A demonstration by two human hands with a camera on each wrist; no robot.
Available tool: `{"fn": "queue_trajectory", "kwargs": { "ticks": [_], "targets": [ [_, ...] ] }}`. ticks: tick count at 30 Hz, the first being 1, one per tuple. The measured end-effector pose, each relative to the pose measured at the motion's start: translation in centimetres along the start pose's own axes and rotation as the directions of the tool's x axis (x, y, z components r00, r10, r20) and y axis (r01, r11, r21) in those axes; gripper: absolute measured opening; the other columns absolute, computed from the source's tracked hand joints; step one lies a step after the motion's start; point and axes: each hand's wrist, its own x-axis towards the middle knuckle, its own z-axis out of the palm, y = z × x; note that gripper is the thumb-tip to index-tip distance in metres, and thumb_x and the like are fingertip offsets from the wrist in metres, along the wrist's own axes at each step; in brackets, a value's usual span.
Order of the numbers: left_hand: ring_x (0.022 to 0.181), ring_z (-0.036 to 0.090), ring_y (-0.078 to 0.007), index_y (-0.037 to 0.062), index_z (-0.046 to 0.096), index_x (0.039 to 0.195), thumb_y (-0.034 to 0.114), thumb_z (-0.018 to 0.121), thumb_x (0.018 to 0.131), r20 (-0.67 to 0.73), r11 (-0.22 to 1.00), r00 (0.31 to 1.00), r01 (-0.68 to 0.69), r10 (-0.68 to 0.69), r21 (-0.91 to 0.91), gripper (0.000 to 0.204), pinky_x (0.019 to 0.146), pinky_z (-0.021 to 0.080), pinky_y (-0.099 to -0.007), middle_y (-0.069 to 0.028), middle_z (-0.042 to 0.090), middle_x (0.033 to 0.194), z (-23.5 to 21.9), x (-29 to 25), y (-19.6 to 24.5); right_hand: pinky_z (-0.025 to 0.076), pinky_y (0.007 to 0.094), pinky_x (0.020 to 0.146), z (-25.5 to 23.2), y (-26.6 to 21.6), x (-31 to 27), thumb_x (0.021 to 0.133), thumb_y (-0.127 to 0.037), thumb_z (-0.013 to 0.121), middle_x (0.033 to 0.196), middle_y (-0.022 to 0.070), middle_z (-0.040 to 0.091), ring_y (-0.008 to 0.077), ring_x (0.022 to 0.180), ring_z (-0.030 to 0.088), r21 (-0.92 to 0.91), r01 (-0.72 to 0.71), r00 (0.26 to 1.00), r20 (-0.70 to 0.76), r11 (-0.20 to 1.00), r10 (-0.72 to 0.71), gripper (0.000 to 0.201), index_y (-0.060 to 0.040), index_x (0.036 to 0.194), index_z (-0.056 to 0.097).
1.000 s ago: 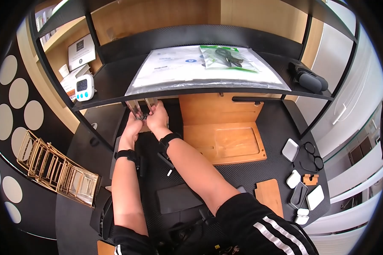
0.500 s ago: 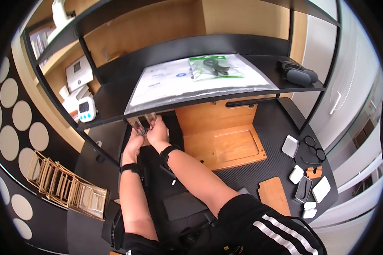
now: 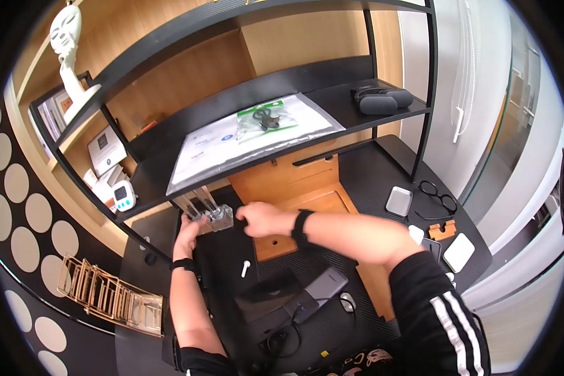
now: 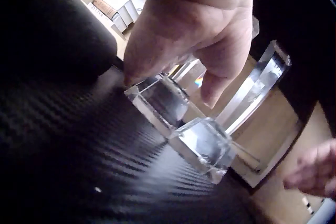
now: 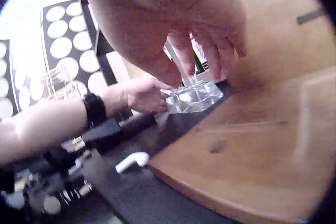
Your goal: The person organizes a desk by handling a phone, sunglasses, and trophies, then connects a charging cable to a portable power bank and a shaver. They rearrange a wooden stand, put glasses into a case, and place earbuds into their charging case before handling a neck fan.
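Two clear crystal trophies with faceted block bases stand side by side on the black desk, under the shelf. My left hand (image 3: 187,235) holds the left crystal trophy (image 4: 160,103) low down, thumb on one side and fingers on the other. Beside it, the right crystal trophy (image 3: 221,217) has its base turned toward me. My right hand (image 3: 269,219) is apart from it, just to the right, over the wooden stand (image 3: 276,247). In the right wrist view its fingers (image 5: 223,58) hang loosely bent and hold nothing.
A shelf (image 3: 263,147) bearing a plastic-wrapped sheet crosses above the trophies. A white earbud (image 3: 245,268) lies near the stand's front corner. Glasses (image 3: 437,197), a white tray (image 3: 399,202) and small cases sit at the right. A gold wire rack (image 3: 109,294) is at the left.
Both hands were together at the trophies; my right hand has come away and moved right, over the wooden stand. My left hand has stayed there. The head view has shifted.
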Motion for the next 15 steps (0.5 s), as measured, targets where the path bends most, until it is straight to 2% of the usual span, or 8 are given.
{"fn": "queue_trajectory", "kwargs": {
  "ticks": [1, 3, 4, 5, 9, 11, 13, 15],
  "targets": [
    [0.127, 0.042, -0.0286, -0.0030, 0.024, 0.141, 0.013, 0.068, 0.083, -0.023, 0.998, 0.998, 0.061, -0.061, -0.035, 0.075, 0.107, 0.029, -0.0368, -0.0186, 0.045, 0.136, -0.3, 0.0, 0.2, 0.051, 0.0430, 0.082, -1.0, 0.8, -1.9, 0.070, -0.012, 0.061, 0.098, 0.0194, 0.066, 0.0357, 0.100, 0.062, -0.128, 0.047, 0.995, 0.089, 0.991, -0.036, 0.026, -0.0037, 0.094, 0.067],
    [0.132, 0.037, -0.0311, -0.0060, 0.018, 0.143, 0.018, 0.068, 0.082, -0.080, 0.994, 0.991, 0.105, -0.105, -0.001, 0.082, 0.108, 0.029, -0.0361, -0.0236, 0.039, 0.140, 0.2, -1.5, 2.1, 0.051, 0.0423, 0.081, -3.5, 1.3, -5.9, 0.071, -0.011, 0.060, 0.100, 0.0162, 0.067, 0.0345, 0.099, 0.062, -0.278, -0.047, 0.977, 0.188, 0.959, 0.102, 0.024, -0.0073, 0.093, 0.069],
    [0.134, 0.033, -0.0325, -0.0072, 0.014, 0.143, 0.020, 0.069, 0.081, -0.134, 0.985, 0.990, 0.064, -0.043, 0.160, 0.087, 0.108, 0.029, -0.0355, -0.0277, 0.033, 0.143, 1.0, -3.1, 3.8, 0.051, 0.0424, 0.081, -4.6, 1.8, -7.4, 0.073, -0.015, 0.062, 0.101, 0.0156, 0.067, 0.0342, 0.100, 0.062, -0.357, -0.066, 0.967, 0.208, 0.932, 0.148, 0.024, -0.0068, 0.094, 0.069],
    [0.123, 0.046, -0.0358, -0.0032, 0.028, 0.136, 0.021, 0.071, 0.078, -0.264, 0.932, 0.963, 0.053, 0.046, 0.357, 0.076, 0.101, 0.039, -0.0382, -0.0259, 0.043, 0.134, 1.5, -3.4, 3.7, 0.051, 0.0425, 0.081, -5.7, 2.4, -8.6, 0.075, -0.019, 0.064, 0.103, 0.0150, 0.066, 0.0339, 0.101, 0.062, -0.432, -0.079, 0.955, 0.225, 0.898, 0.193, 0.024, -0.0063, 0.095, 0.069],
    [0.119, 0.046, -0.0400, 0.0031, 0.036, 0.128, 0.029, 0.075, 0.072, -0.179, 0.723, 0.969, 0.000, 0.172, 0.691, 0.073, 0.098, 0.040, -0.0430, -0.0263, 0.044, 0.126, 3.5, -7.0, 4.8, 0.047, 0.0434, 0.090, -9.1, 7.0, -11.2, 0.072, -0.045, 0.073, 0.114, 0.0188, 0.062, 0.0347, 0.111, 0.056, -0.483, -0.155, 0.912, 0.265, 0.862, 0.312, 0.063, -0.0032, 0.116, 0.058],
    [0.120, 0.045, -0.0394, 0.0010, 0.033, 0.132, 0.032, 0.077, 0.071, -0.189, 0.723, 0.976, 0.052, 0.110, 0.689, 0.081, 0.100, 0.039, -0.0417, -0.0267, 0.042, 0.129, 3.4, -6.7, 3.8, 0.036, 0.0431, 0.104, -10.6, 7.6, -12.2, 0.068, -0.052, 0.076, 0.134, 0.0246, 0.047, 0.0380, 0.129, 0.040, -0.443, -0.213, 0.872, 0.316, 0.871, 0.374, 0.093, -0.0046, 0.138, 0.039],
    [0.123, 0.043, -0.0383, -0.0008, 0.032, 0.134, 0.032, 0.079, 0.070, -0.250, 0.813, 0.966, 0.089, 0.072, 0.576, 0.086, 0.101, 0.038, -0.0407, -0.0267, 0.041, 0.132, 2.4, -5.0, 1.9, 0.033, 0.0433, 0.107, -10.4, 8.3, -13.1, 0.066, -0.060, 0.074, 0.142, 0.0278, 0.034, 0.0411, 0.131, 0.034, -0.433, -0.250, 0.837, 0.354, 0.866, 0.418, 0.105, -0.0048, 0.144, 0.030],
    [0.125, 0.042, -0.0372, -0.0025, 0.030, 0.137, 0.033, 0.080, 0.069, -0.307, 0.887, 0.951, 0.106, 0.041, 0.449, 0.092, 0.103, 0.037, -0.0397, -0.0268, 0.040, 0.135, 1.4, -3.7, 0.3, 0.033, 0.0442, 0.107, -9.1, 7.0, -14.1, 0.068, -0.061, 0.072, 0.142, 0.0273, 0.033, 0.0413, 0.132, 0.032, -0.534, -0.226, 0.835, 0.325, 0.815, 0.444, 0.102, -0.0044, 0.142, 0.032]
  ]
}}
